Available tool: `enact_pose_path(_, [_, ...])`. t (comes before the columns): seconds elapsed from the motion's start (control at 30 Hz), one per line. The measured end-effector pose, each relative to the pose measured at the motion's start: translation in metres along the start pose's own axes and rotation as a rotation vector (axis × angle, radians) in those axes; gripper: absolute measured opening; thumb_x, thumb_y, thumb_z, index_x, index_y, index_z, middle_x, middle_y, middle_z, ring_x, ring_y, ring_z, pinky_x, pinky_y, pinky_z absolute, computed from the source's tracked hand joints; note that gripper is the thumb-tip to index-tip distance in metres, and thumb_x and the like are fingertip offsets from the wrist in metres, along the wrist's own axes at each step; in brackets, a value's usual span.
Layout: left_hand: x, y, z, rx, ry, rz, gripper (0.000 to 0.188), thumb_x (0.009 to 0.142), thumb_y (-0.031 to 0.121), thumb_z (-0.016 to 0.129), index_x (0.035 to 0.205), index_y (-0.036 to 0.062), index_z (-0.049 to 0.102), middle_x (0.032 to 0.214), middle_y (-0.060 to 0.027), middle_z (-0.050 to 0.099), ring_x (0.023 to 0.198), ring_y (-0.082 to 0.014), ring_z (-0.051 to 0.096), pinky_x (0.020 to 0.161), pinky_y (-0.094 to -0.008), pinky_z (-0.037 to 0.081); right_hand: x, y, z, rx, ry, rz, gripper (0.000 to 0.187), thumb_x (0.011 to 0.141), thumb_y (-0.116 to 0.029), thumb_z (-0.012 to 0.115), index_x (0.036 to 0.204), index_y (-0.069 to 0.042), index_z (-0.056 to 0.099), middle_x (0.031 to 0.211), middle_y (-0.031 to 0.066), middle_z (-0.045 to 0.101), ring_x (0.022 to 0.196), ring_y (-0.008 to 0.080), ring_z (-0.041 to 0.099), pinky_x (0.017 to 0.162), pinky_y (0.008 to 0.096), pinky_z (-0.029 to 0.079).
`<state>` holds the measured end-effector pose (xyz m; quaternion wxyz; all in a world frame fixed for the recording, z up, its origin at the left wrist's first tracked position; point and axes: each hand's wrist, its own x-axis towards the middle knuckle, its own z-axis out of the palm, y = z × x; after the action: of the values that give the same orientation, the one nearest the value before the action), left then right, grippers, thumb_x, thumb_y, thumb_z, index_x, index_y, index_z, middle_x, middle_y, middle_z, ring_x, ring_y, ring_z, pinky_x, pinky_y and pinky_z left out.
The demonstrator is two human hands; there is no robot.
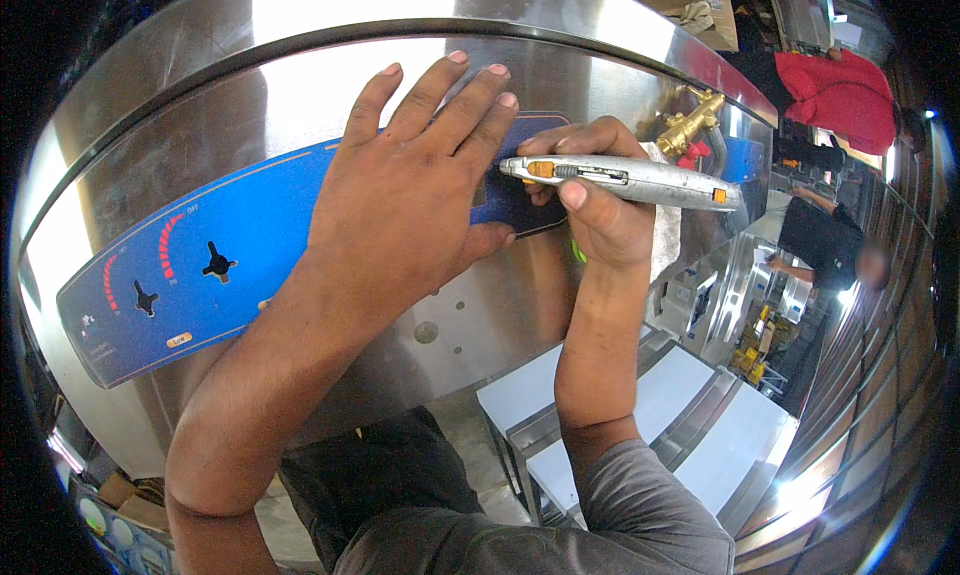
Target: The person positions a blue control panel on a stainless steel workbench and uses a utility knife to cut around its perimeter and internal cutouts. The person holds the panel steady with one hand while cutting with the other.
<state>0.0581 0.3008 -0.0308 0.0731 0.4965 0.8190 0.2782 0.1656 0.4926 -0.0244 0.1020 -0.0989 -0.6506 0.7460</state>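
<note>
A long blue control-panel label (265, 210) with red dial marks and cross-shaped cutouts lies along the front of a stainless steel unit (150, 180). My left hand (400, 180) rests flat on it with the fingers spread, covering its middle. In my right hand (605, 210) is a silver utility knife (640, 178) with orange parts, held nearly level. Its tip points left, at the label's right part beside my left fingers. Whether the blade touches the label I cannot tell. Part of the label's right end is hidden behind the knife and my right fingers.
A brass valve (690, 125) with a red handle stands out from the steel at the right. Below is a table (640, 415) with white panels. Farther right are a person in red (835, 100) and a person in dark clothes (820, 225). Small holes dot the steel under the label.
</note>
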Motion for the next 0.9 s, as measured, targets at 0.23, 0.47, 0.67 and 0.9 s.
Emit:
enact_pose_path(0.23, [0.0, 0.0, 0.001, 0.004, 0.005, -0.008, 0.096, 0.069, 0.047, 0.086, 0.15, 0.0098, 0.049, 0.161, -0.006, 0.041, 0.151, -0.0288, 0.033, 0.122, -0.0547, 0.025, -0.004, 0.006, -0.002, -0.077, -0.062, -0.078, 0.038, 0.081, -0.012, 0.085, 0.108, -0.002, 0.06, 0.111, 0.0222, 0.069, 0.1, 0.0251, 0.07, 0.086, 0.0339, 0.059])
enact_pose_path(0.47, [0.0, 0.0, 0.003, 0.037, 0.012, -0.004, 0.095, 0.068, 0.043, 0.085, 0.15, 0.0101, 0.049, 0.161, -0.0054, 0.04, 0.15, -0.0287, 0.034, 0.122, -0.055, 0.025, -0.005, 0.0, 0.008, -0.147, -0.012, -0.023, 0.033, 0.078, -0.01, 0.085, 0.101, -0.003, 0.062, 0.106, 0.0156, 0.07, 0.102, 0.0228, 0.068, 0.094, 0.0368, 0.055])
enact_pose_path(0.67, [0.001, 0.0, -0.001, 0.025, 0.0, -0.004, 0.096, 0.068, 0.044, 0.086, 0.15, 0.0103, 0.049, 0.161, -0.0055, 0.041, 0.151, -0.0285, 0.033, 0.122, -0.0541, 0.025, -0.002, -0.002, 0.012, -0.125, 0.026, 0.029, 0.031, 0.077, -0.011, 0.085, 0.097, -0.003, 0.062, 0.103, 0.0129, 0.071, 0.098, 0.0222, 0.069, 0.092, 0.0368, 0.055])
enact_pose_path(0.9, [-0.002, 0.001, -0.001, 0.007, -0.023, -0.007, 0.097, 0.069, 0.048, 0.086, 0.151, 0.011, 0.049, 0.162, -0.0049, 0.04, 0.151, -0.0281, 0.032, 0.123, -0.0534, 0.022, -0.006, -0.001, 0.007, -0.027, 0.094, 0.035, 0.035, 0.08, -0.016, 0.086, 0.102, -0.002, 0.063, 0.104, 0.0199, 0.072, 0.09, 0.0225, 0.071, 0.074, 0.0315, 0.056])
